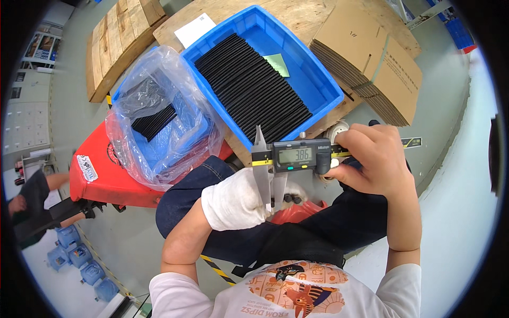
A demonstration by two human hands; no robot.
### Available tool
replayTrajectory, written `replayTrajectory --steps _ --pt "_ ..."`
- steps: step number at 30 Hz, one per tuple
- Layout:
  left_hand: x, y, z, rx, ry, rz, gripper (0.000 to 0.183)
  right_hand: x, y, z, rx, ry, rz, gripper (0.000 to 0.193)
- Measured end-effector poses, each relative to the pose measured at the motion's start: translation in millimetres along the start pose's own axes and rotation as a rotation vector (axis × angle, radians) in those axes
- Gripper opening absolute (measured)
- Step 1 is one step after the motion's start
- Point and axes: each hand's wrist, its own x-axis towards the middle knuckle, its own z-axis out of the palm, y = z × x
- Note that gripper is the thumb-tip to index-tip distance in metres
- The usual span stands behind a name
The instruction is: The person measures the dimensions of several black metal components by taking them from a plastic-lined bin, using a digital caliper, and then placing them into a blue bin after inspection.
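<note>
My right hand point(371, 159) is bare and closed on a digital caliper point(297, 156), with the thumb and fingers at the sliding part. The caliper's display is lit, and its long jaws point down toward my lap. Behind the jaws is my left hand point(230, 204) in a white glove, its fingers curled round several thin black rods point(292, 199) whose round ends show. One rod end is close to the jaw tips; I cannot tell whether the jaws touch it. Just ahead, a blue bin point(323, 87) holds many black rods point(249, 85) lying side by side.
Left of the bin stands a plastic-lined blue crate point(185, 140) with more black rods, above a red machine body point(108, 169). Flattened cardboard boxes point(366, 58) are stacked at the right. A wooden pallet point(122, 45) lies far left. Another person's arm point(55, 181) shows at the left edge.
</note>
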Motion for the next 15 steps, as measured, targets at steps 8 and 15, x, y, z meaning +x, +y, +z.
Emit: replayTrajectory --steps 8,15 --pt "11.6 -5.9 0.1 -0.934 0.759 -0.263 0.009 2.2 11.1 5.9 0.256 0.332 0.257 0.025" --pt "23.9 -26.5 -35.0 -1.647 1.27 -0.006 0.011 25.5 -4.8 27.1 0.747 0.432 0.501 0.023"
